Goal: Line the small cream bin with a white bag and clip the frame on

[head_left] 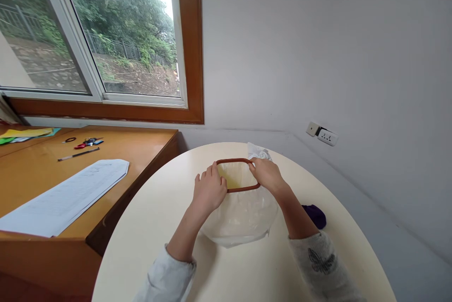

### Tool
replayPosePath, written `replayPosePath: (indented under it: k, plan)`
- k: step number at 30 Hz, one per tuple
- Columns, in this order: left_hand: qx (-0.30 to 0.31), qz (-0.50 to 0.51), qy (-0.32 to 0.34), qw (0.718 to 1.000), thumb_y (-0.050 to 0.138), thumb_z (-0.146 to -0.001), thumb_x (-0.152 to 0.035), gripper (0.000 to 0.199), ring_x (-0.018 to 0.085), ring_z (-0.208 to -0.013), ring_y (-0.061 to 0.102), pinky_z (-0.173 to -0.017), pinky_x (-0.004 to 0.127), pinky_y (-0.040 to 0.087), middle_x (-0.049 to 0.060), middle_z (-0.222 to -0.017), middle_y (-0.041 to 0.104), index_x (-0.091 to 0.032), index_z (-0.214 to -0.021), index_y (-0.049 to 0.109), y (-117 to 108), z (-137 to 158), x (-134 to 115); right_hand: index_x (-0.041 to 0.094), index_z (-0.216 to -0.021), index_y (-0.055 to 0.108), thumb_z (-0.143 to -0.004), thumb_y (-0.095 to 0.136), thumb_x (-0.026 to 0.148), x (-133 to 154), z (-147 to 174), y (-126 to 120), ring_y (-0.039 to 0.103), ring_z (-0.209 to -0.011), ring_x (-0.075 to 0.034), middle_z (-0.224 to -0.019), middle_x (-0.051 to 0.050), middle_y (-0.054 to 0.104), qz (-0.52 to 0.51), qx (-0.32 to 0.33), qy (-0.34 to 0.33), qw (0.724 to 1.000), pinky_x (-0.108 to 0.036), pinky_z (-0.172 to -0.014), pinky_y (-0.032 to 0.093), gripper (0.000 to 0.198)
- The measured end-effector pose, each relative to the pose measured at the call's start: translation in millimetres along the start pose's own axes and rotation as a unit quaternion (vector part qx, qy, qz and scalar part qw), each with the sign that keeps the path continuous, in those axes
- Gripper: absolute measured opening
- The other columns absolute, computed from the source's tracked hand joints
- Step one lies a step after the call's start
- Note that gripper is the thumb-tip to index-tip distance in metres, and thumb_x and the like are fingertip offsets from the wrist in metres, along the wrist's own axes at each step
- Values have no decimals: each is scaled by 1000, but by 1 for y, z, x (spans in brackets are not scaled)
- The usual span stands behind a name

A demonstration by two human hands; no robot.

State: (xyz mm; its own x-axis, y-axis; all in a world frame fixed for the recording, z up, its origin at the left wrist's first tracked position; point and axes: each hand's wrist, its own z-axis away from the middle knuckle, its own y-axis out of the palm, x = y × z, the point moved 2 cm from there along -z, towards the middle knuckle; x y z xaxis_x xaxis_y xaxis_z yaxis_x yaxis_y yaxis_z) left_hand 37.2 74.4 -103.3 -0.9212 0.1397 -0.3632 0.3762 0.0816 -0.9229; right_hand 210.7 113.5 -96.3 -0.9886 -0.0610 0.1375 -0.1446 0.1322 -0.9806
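Observation:
A reddish-brown rounded rectangular ring [243, 189] sits at the mouth of a clear plastic bag [240, 219]. The bag hangs below and outside the ring, spread out toward me over the table. Inside the opening shows a yellowish surface; whatever the bag covers is hard to make out. My left hand [210, 188] is closed over the ring's left side, fingertips at its far left corner and thumb along the inner edge. At the right side, my right hand [267, 173] pinches the ring near its far right corner.
Everything stands on a round cream table [148, 245]. A crumpled white plastic bag [259, 151] lies behind the ring, and a dark purple cloth item [315, 216] lies beside my right forearm. Left is a wooden desk [151, 139] with papers [70, 198], a pen [78, 154] and keys [92, 141].

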Motion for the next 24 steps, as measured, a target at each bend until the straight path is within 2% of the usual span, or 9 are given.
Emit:
replayPosePath:
  k: [17, 24]
  plan:
    - [32, -36, 0, 999, 23, -83, -23, 58, 31, -116, 43, -96, 45, 27, 19, -133, 41, -3, -137, 18, 0, 1, -1, 23, -112, 55, -91, 29, 33, -1, 2, 4, 60, -82, -20, -88, -7, 65, -3, 6, 26, 1000, -27, -62, 34, 35]
    - [30, -35, 4, 999, 26, -83, -24, 58, 32, -117, 42, -93, 42, 29, 20, -126, 49, -4, -137, 20, 1, -1, 1, 23, -110, 55, -90, 29, 33, -3, 2, 6, 59, -83, -20, -88, -7, 65, -19, 2, 29, 999, -27, -62, 35, 35]
